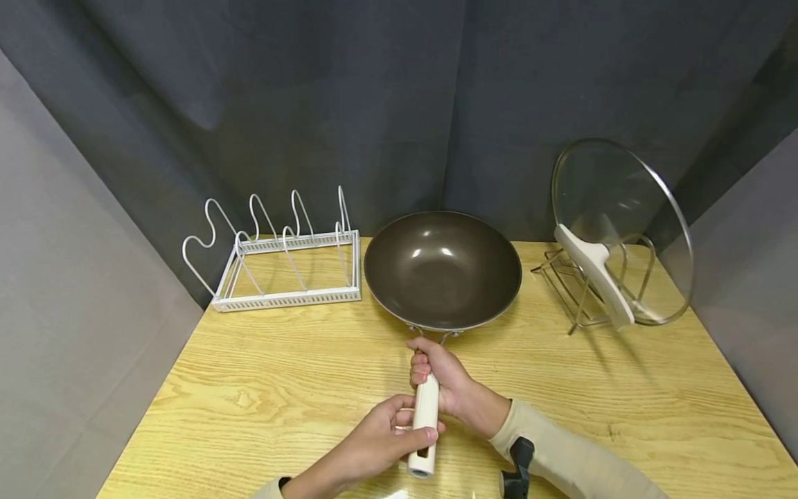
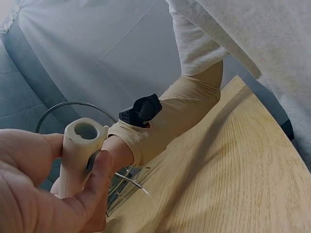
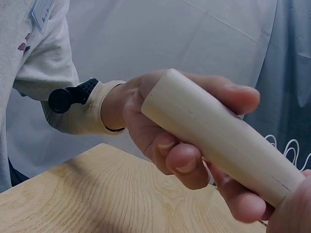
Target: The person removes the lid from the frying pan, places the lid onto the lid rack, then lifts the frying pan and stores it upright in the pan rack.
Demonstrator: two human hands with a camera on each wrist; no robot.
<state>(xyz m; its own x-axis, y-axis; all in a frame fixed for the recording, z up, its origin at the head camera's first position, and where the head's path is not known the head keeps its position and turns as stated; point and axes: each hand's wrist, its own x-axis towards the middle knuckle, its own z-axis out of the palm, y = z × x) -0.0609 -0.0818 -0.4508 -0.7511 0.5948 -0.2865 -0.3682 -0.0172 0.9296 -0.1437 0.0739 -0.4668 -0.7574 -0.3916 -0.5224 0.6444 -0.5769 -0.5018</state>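
A dark brown wok [image 1: 442, 270] with a cream handle [image 1: 427, 402] is at the middle of the table, its bowl toward the curtain and its handle toward me. My right hand [image 1: 450, 378] grips the handle close to the bowl, fingers curled round it. Nearer the handle's hollow end, my left hand [image 1: 382, 436] holds it from the left, thumb across the top by the hanging slot. The left wrist view shows the handle's end [image 2: 81, 141] between thumb and fingers. In the right wrist view the left fingers [image 3: 187, 162] curl beneath the handle.
Left of the wok stands a white wire rack [image 1: 287, 298] with upright loops. To the right, a glass lid [image 1: 648, 208] with a cream grip [image 1: 595, 270] leans in a small metal stand [image 1: 576, 322]. A dark curtain [image 1: 399, 104] hangs behind the wooden table [image 1: 262, 388].
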